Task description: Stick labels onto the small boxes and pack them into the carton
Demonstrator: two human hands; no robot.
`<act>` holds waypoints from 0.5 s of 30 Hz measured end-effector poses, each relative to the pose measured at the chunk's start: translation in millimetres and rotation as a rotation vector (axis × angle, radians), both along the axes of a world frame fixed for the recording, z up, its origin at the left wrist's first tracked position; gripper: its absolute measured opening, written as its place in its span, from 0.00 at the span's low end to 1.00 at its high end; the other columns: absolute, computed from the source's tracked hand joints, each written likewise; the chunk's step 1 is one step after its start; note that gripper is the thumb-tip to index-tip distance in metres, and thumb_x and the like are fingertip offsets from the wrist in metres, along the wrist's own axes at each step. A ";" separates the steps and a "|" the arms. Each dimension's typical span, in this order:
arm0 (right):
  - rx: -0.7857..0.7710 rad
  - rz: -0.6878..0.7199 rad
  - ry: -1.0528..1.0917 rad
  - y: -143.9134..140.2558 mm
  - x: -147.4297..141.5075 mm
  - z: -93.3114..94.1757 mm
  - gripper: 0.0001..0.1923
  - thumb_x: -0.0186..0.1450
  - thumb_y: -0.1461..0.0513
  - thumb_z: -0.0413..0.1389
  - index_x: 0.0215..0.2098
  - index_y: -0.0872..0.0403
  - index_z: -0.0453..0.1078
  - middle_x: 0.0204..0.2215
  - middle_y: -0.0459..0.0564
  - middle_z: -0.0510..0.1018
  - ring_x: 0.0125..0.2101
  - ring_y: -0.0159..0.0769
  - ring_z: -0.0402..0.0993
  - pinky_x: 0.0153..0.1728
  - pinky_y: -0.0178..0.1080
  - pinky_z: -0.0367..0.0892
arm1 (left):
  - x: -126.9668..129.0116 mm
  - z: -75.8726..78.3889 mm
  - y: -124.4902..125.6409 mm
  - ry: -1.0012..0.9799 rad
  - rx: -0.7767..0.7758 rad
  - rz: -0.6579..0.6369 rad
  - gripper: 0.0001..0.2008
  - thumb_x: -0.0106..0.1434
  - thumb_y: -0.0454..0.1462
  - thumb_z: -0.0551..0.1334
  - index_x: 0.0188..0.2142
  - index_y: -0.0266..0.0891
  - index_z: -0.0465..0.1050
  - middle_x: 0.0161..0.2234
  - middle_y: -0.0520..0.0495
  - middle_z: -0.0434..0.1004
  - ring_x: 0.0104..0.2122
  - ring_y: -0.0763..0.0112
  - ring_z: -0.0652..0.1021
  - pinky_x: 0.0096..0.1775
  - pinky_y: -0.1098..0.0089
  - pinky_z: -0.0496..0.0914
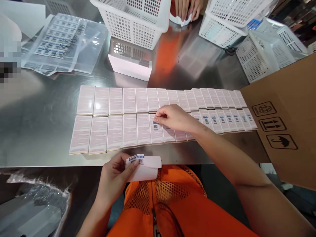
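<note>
While the left hand (114, 176) pinches a label strip (144, 167), right hand (174, 118) fingertips press a sticker (155, 125) onto a pink box (156, 130)

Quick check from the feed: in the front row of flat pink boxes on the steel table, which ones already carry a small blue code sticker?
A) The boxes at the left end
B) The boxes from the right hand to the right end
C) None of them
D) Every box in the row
B: blue code stickers show on the front-row pink boxes from the right hand rightward, while those left of it are bare; the left hand holds the white sticker strip.
</note>
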State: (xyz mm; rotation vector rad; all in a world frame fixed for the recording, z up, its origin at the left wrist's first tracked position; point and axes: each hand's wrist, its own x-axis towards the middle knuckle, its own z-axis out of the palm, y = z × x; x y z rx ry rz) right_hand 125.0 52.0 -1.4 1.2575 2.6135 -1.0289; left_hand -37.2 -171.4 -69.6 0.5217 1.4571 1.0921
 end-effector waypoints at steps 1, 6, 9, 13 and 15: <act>0.014 -0.004 0.015 -2.4 0.7 -0.7 0.11 0.65 0.59 0.58 0.26 0.55 0.73 0.24 0.45 0.76 0.24 0.28 0.68 0.27 0.36 0.57 | 0.3 -0.6 -0.7 -0.004 -0.002 0.001 0.15 0.54 0.45 0.71 0.26 0.37 0.71 0.24 0.51 0.72 0.25 0.75 0.68 0.27 0.76 0.63; 0.208 -0.079 0.193 -21.1 5.8 -13.9 0.04 0.63 0.62 0.60 0.31 0.54 0.71 0.33 0.47 0.74 0.30 0.32 0.68 0.33 0.38 0.62 | 1.0 -2.5 -2.9 -0.002 -0.010 0.012 0.16 0.54 0.46 0.71 0.27 0.37 0.71 0.25 0.51 0.73 0.25 0.74 0.69 0.27 0.75 0.64; 0.310 -0.247 0.348 -28.1 9.2 -27.9 0.26 0.56 0.61 0.66 0.50 0.52 0.63 0.45 0.51 0.68 0.30 0.31 0.66 0.35 0.40 0.67 | 1.8 0.2 -0.8 0.011 0.010 0.007 0.15 0.54 0.45 0.71 0.27 0.37 0.72 0.25 0.50 0.74 0.26 0.74 0.70 0.28 0.76 0.64; 0.222 -0.420 0.549 -33.4 14.2 -32.6 0.28 0.58 0.61 0.64 0.52 0.51 0.58 0.41 0.48 0.67 0.27 0.28 0.65 0.31 0.39 0.68 | 3.0 7.7 2.0 0.047 0.054 0.009 0.14 0.55 0.45 0.71 0.28 0.37 0.73 0.25 0.50 0.75 0.26 0.74 0.70 0.28 0.76 0.65; 0.182 -0.443 0.627 -42.5 16.7 -23.6 0.19 0.63 0.60 0.60 0.50 0.50 0.62 0.39 0.47 0.68 0.28 0.29 0.67 0.30 0.37 0.67 | 3.2 10.8 2.4 0.070 0.063 0.018 0.13 0.55 0.45 0.71 0.28 0.37 0.74 0.25 0.50 0.75 0.25 0.74 0.70 0.28 0.75 0.65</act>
